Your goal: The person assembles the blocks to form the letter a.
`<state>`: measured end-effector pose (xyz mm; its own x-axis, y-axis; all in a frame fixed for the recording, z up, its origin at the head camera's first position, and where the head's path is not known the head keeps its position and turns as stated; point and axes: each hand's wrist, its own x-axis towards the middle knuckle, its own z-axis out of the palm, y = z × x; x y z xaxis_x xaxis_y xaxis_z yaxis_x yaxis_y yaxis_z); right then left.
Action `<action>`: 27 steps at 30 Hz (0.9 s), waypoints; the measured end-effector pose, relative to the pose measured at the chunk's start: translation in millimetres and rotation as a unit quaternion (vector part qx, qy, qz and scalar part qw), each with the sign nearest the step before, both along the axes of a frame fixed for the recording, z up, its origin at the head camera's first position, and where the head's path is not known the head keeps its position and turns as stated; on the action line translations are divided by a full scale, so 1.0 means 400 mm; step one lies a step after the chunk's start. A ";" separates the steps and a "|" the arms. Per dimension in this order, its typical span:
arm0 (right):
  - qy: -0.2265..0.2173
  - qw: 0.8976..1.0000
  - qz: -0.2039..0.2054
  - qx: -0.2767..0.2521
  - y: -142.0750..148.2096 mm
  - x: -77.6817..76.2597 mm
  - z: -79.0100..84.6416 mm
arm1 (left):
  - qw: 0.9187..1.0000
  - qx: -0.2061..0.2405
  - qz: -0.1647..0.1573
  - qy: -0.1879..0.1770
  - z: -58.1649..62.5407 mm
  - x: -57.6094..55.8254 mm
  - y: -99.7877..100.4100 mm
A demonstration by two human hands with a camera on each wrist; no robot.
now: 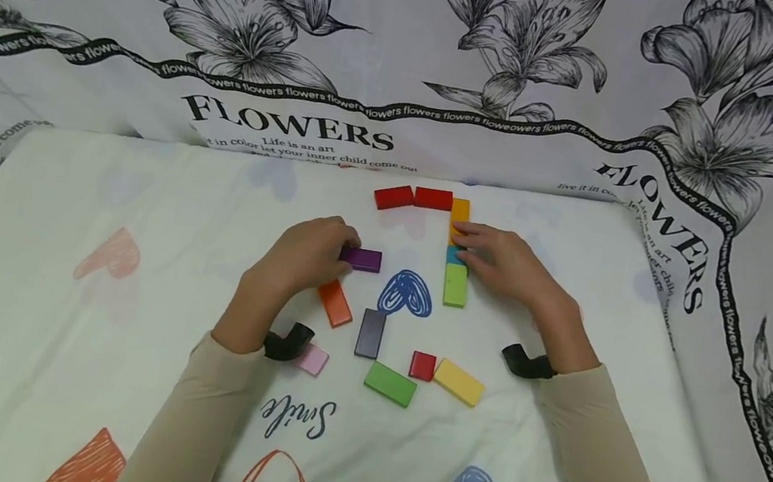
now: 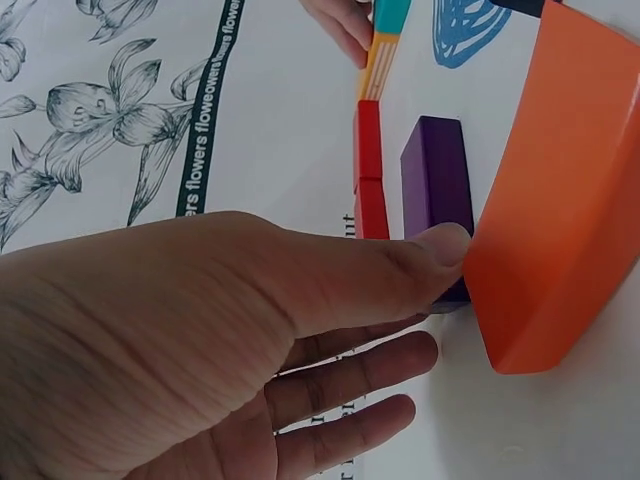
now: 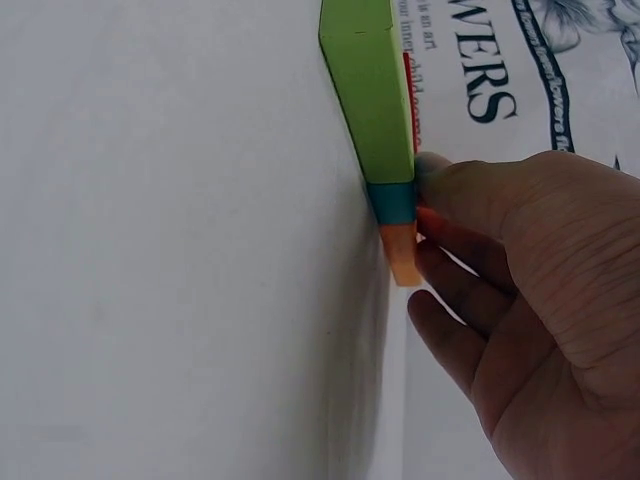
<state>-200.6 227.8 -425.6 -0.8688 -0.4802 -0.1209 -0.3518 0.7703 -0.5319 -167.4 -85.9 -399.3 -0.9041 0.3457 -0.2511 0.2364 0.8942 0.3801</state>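
Observation:
My left hand (image 1: 304, 257) pinches the left end of a purple block (image 1: 364, 259), thumb along its near side. In the left wrist view the thumb lies on the purple block (image 2: 436, 175), with other fingers extended below. An orange-red block (image 1: 335, 304) stands close by. My right hand (image 1: 507, 267) touches a row of blocks with relaxed fingers. Its fingertips lie on the yellow-orange block (image 1: 460, 212) and its thumb is at a small blue block (image 1: 455, 255). A light green block (image 1: 455, 286) meets the blue block's near end.
Two red blocks (image 1: 433, 199) continue the row's far end leftward. Nearer stand a dark grey block (image 1: 370, 334), a green block (image 1: 390, 384), a small red block (image 1: 422, 366) and a yellow block (image 1: 458, 382). A pink block (image 1: 313, 359) lies beside the left wrist's black strap (image 1: 289, 342).

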 end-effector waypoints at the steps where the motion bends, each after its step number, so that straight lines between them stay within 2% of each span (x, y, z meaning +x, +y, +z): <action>1: -0.001 1.000 -0.002 0.000 0.001 0.000 0.000 | 1.000 0.001 0.000 -0.001 0.000 -0.001 -0.001; 16: -0.006 1.000 -0.007 -0.005 0.000 0.003 0.002 | 1.000 0.013 0.008 -0.011 0.010 -0.007 -0.013; 27: 0.005 1.000 0.006 0.007 -0.003 0.000 0.000 | 1.000 0.027 0.003 0.000 -0.005 -0.010 -0.008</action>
